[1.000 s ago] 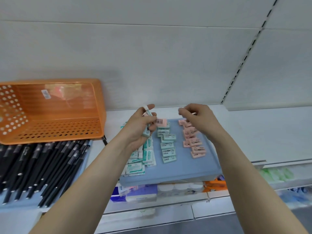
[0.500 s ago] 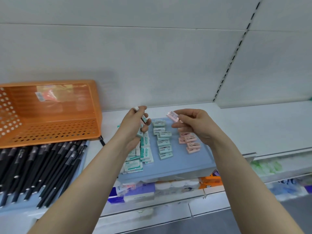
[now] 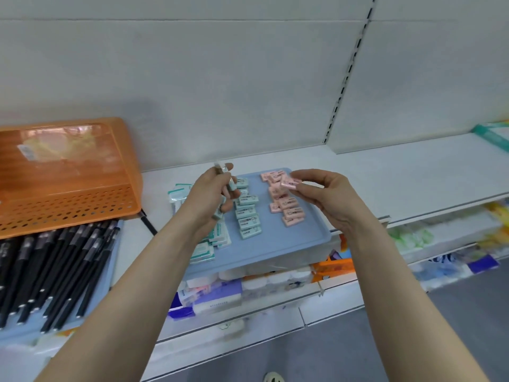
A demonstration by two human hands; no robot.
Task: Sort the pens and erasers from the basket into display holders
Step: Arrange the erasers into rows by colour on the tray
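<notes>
Bright, even light, soft shadow beside the orange basket [image 3: 68,205], wide-angle bending and blur at edges.

This is a shop, seen at its stationery shelving. White back panels [image 3: 220,92] meet at a slotted upright [image 3: 347,70] above a long white shelf [image 3: 399,172], with wrapped goods [image 3: 410,238] stocked below. Identical mint-green erasers [image 3: 248,219] and pink erasers [image 3: 290,212] lie in rows on a blue tray [image 3: 275,246], beside dozens of matching black pens [image 3: 55,266] and an orange perforated basket [image 3: 68,201].
</notes>
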